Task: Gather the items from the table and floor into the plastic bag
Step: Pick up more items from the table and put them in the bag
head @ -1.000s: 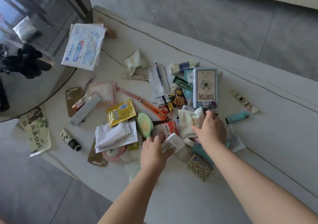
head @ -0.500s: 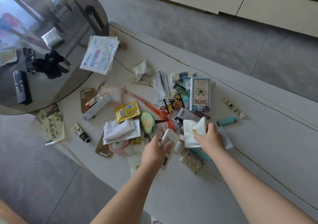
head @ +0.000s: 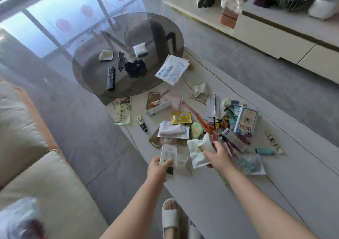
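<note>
Several small items lie scattered on the long white table [head: 229, 187]. My left hand [head: 157, 169] grips a flat white packet [head: 167, 153] lifted above the table's near edge. A crumpled white pouch [head: 199, 151] is pinched in my right hand [head: 219, 157], just right of the left one. Still on the table are a blue TAMPON box [head: 245, 122], a yellow sachet [head: 180, 118], an avocado-shaped case [head: 196, 130], a teal lighter [head: 265, 151] and a large white-blue pack [head: 172, 70]. A blurred clear plastic bag [head: 20, 218] lies on the sofa at lower left.
A round dark glass table [head: 161, 27] at upper left carries a remote [head: 111, 78], glasses and a black cloth. The cream sofa [head: 36, 174] fills the left side. A white cabinet [head: 275, 36] runs along the far right. My slippered foot [head: 169, 218] stands by the table.
Both hands have lifted their items off the pile and drawn back toward me. My head has risen and turned left, bringing the sofa, the bag and the whole glass table into view.
</note>
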Demonstrator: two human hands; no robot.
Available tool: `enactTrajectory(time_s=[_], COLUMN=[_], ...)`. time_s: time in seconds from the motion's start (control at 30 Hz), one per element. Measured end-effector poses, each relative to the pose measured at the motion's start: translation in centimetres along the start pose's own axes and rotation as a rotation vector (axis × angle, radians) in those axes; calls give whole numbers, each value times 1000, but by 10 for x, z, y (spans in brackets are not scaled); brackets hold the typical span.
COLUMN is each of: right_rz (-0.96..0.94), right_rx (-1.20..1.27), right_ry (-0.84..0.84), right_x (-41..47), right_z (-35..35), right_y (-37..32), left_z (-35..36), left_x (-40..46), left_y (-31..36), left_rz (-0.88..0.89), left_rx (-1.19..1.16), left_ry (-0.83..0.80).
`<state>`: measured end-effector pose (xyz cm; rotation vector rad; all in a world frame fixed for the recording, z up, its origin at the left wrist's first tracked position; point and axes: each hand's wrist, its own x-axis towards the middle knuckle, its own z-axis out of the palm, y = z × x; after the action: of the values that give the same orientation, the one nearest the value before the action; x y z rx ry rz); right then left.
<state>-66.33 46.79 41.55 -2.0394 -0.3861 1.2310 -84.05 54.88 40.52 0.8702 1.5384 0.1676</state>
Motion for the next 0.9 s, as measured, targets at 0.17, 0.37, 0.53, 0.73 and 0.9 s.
enactTrajectory(time_s=[0.17,0.37,0.53,0.73,0.9], right_rz=[-68,-176,-238,-310,-371], right_rx=[-118,-196,-252,-363,-459], right_ry=[-119,-294,-421,-553,-622], right_x=[-25,-68,-107,-155,-199], right_z=[63,173,271,381,470], right_y=[-36,-82,-113,-133,-137], left_z=[-74,-181,-274,-382,-465], left_x=[-26,-51,-65,-89,-102], left_y=[-1,-18,-40,-74,-123], left_rz=[7,51,80,103,101], left_rx=[-310,-497,-662,-870,-995], left_ry=[-34,42,162,313,473])
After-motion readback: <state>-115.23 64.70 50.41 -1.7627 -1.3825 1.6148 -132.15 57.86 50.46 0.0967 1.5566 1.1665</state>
